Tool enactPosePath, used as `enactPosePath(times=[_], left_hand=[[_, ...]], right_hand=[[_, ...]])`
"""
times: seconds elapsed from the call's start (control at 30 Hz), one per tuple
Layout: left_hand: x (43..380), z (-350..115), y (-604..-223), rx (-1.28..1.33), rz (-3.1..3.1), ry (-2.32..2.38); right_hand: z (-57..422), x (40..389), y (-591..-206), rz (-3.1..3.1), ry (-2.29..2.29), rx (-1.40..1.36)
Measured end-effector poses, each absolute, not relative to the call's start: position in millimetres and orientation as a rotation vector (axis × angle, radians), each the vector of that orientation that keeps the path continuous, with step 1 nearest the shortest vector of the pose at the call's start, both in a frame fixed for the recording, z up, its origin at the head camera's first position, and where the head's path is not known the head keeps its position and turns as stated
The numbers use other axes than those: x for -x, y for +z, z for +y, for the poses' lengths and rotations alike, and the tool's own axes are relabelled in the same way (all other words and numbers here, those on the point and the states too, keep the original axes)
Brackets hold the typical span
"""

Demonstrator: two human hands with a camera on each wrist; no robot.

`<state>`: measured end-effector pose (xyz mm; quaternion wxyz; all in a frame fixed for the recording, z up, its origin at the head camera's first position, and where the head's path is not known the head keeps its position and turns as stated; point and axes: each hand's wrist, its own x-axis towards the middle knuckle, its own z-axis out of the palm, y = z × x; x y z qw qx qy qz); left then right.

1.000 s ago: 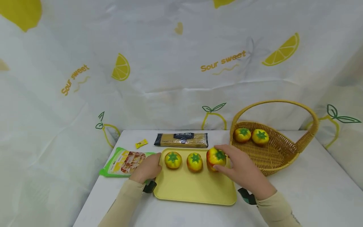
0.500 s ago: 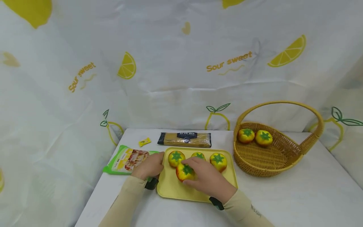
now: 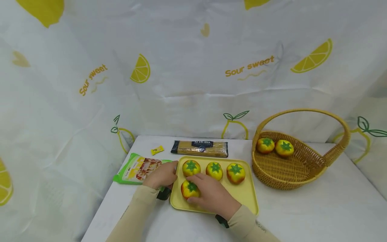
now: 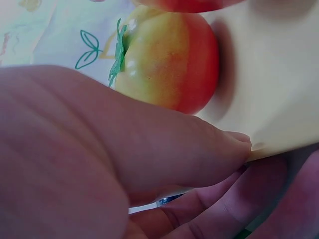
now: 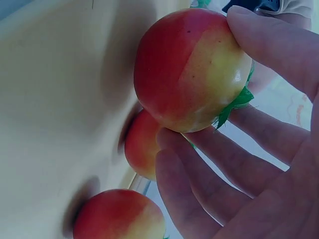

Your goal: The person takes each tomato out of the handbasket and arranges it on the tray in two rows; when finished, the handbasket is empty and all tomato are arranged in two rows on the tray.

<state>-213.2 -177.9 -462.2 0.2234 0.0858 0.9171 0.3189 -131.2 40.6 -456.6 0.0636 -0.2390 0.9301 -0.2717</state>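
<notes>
My right hand (image 3: 213,194) holds a red-and-yellow tomato (image 3: 187,190) with a green leafy top over the front left of the yellow tray (image 3: 246,200). In the right wrist view, thumb and fingers stand around this tomato (image 5: 189,72), close to the tray surface; I cannot tell whether it touches. Three similar tomatoes lie in a row along the tray's back: left (image 3: 191,167), middle (image 3: 214,170) and right (image 3: 235,173). My left hand (image 3: 162,174) pinches the tray's left rim, its thumb (image 4: 199,149) on top and its fingers below.
A wicker basket (image 3: 272,179) with a tall handle stands right of the tray, two tomatoes (image 3: 284,148) inside it. Behind the tray lies a spaghetti pack (image 3: 201,149). A green-edged food bag (image 3: 136,169) and a small yellow packet (image 3: 157,150) lie at the left.
A second ago my right hand had a tomato at the row's right end. It let go there and now holds another tomato farther left and nearer. My left hand stays on the rim.
</notes>
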Motion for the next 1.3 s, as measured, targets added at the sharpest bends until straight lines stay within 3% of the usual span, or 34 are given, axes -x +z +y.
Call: enactPosePath(times=[1.3], left_hand=[[211.1, -176.3, -460.3, -0.302, 2.558, 0.881]], right_hand=[[41.0, 133.4, -458.3, 2.847, -0.757, 0.754]])
